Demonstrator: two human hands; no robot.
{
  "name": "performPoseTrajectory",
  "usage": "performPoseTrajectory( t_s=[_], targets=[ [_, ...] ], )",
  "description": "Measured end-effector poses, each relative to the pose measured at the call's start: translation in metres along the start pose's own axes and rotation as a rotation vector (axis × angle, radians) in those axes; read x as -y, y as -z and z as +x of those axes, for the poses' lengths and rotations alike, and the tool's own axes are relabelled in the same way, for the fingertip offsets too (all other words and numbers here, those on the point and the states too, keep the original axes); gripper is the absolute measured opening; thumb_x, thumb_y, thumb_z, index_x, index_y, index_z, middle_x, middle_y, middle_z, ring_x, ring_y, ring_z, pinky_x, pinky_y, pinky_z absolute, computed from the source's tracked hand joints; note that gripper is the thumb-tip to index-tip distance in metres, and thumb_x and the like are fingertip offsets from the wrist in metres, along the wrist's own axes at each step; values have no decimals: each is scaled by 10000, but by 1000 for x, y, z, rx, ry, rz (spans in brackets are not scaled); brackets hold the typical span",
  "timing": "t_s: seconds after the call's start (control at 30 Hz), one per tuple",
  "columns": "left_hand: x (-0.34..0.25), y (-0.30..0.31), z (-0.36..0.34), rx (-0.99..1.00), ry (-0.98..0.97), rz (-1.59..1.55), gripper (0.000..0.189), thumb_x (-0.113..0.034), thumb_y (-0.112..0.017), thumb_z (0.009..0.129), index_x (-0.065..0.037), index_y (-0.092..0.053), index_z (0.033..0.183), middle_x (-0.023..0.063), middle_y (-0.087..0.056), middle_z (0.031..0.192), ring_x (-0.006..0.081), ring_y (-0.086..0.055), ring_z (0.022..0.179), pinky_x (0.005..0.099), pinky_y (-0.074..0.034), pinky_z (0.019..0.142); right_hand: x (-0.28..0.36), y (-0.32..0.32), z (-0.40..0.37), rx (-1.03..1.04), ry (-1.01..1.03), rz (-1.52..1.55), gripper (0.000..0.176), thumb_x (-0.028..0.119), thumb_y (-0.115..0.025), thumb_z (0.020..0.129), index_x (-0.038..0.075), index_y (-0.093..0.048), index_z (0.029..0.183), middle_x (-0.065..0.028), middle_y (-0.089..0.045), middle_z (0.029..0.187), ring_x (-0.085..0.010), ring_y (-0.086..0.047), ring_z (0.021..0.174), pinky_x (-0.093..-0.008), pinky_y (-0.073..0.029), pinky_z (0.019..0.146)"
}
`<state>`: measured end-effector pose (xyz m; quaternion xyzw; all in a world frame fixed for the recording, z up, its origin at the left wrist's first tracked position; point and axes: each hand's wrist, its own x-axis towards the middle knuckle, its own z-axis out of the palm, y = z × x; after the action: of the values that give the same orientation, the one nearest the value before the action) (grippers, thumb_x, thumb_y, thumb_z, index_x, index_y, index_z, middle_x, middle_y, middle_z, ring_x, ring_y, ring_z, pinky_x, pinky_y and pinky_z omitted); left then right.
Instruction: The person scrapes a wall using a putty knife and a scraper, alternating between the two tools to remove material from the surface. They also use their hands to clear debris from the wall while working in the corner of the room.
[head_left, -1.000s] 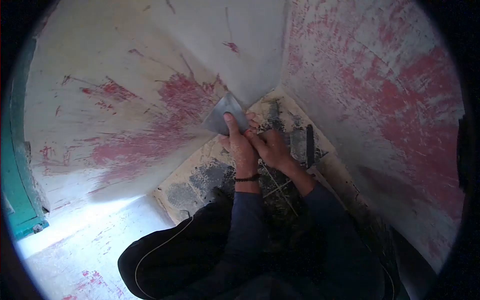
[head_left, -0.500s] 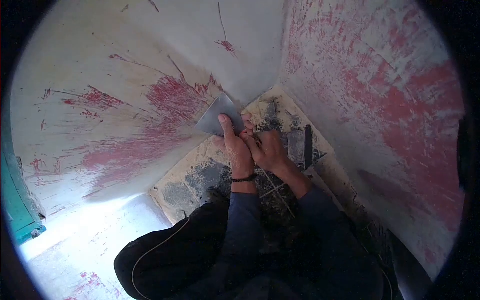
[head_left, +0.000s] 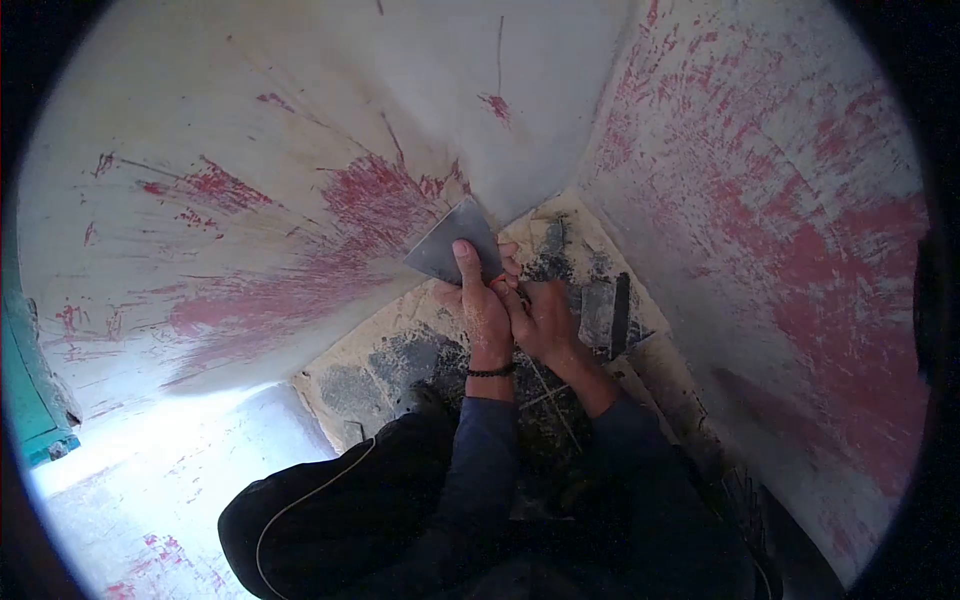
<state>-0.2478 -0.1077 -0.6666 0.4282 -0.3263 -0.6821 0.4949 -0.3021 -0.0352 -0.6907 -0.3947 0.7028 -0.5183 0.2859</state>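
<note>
A wide scraper (head_left: 448, 250) with a flat grey metal blade is held in both hands, close to the scratched left wall. My left hand (head_left: 487, 322) is closed on it, with the thumb laid along the blade's face and the fingers behind. Just to the right, my right hand (head_left: 552, 322) wraps round the handle end, most of which is hidden by the fingers. One corner of the blade points up toward the wall (head_left: 380, 195), where red patches show through the pale coating.
Pale dust and dark patches cover the floor (head_left: 415, 355) in the corner. A dark strip (head_left: 620, 315) lies there by the right wall (head_left: 760, 230), which has red scraped areas. Green woodwork (head_left: 30, 380) stands at far left. My bent leg (head_left: 300, 520) is in front.
The view has shifted a little, so walls and floor sit slightly farther right and lower. Both hands keep the same hold on the scraper, whose blade is tilted slightly differently.
</note>
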Motion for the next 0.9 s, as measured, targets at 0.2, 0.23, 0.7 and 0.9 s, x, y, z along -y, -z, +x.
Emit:
performPoseTrajectory(
  t_s=[0.2, 0.23, 0.7, 0.9],
  targets=[
    [-61, -44, -4, 97, -131, -49, 468, -427, -598, 1027, 30, -644, 941, 161, -731, 796, 148, -633, 575, 270, -493, 499, 59, 19, 27, -124, 208, 56, 360, 319, -599, 973, 1, -716, 854, -219, -636, 668, -409, -654, 617, -461, -480, 552],
    [-79, -54, -5, 121, -158, 7, 465, -422, -596, 1029, 32, -646, 943, 160, -732, 802, 146, -633, 579, 268, -493, 505, 75, 22, 36, -158, 261, 88, 352, 316, -593, 975, 7, -720, 865, -217, -636, 671, -407, -654, 618, -456, -482, 554],
    [-7, 10, 1, 111, 4, -11, 350, -362, -637, 1019, -17, -605, 1069, 123, -695, 866, 165, -641, 648, 283, -510, 539, -15, -15, 3, -7, 82, 64, 447, 384, -495, 1041, -1, -706, 955, -183, -686, 793, -364, -669, 698, -419, -492, 636],
    [-32, -18, 0, 191, -24, -42, 403, -373, -603, 1037, 28, -635, 1055, 94, -704, 817, 139, -647, 663, 263, -517, 580, 8, 11, 17, 59, 72, 12, 479, 374, -516, 1041, -34, -676, 849, -181, -612, 658, -269, -615, 605, -411, -435, 577]
  ],
)
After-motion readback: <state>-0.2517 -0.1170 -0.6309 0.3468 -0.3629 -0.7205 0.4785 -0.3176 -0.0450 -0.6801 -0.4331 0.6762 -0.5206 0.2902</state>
